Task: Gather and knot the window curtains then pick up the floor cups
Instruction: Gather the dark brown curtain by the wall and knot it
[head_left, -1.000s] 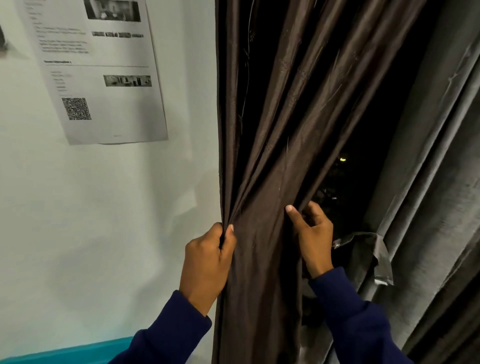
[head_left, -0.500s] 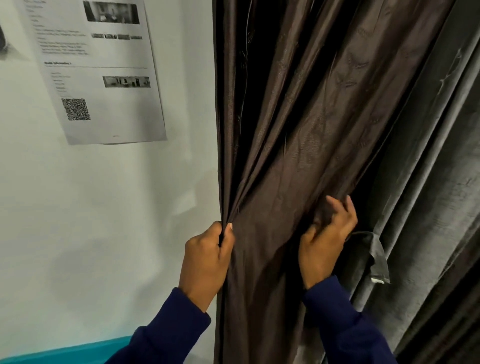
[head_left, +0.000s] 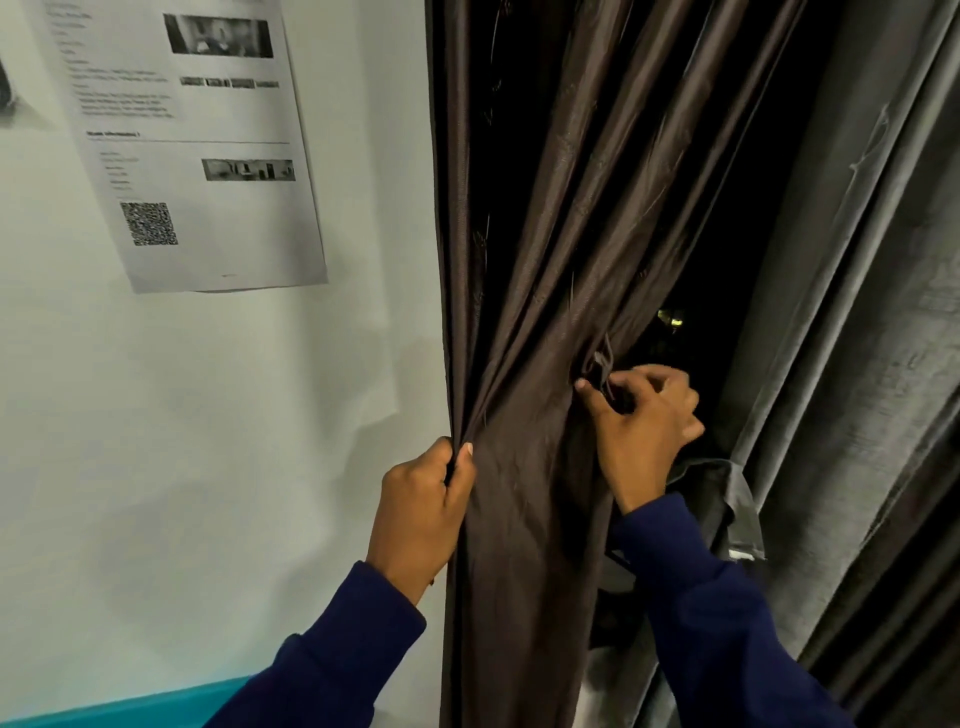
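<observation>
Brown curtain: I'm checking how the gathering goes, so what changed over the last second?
The right hand reached right across the brown curtain and came back left, now pinching a fold of its far edge. The dark window gap, closed half a second ago, shows again. The left hand kept gripping the curtain's near edge in place; the grey curtain and wall notice did not move.

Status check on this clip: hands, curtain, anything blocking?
Left hand grips the brown curtain at its left edge. Right hand pinches a fold at its right edge. Curtain partly gathered, no knot yet. Grey curtain hangs alongside; no cups in view.
</observation>
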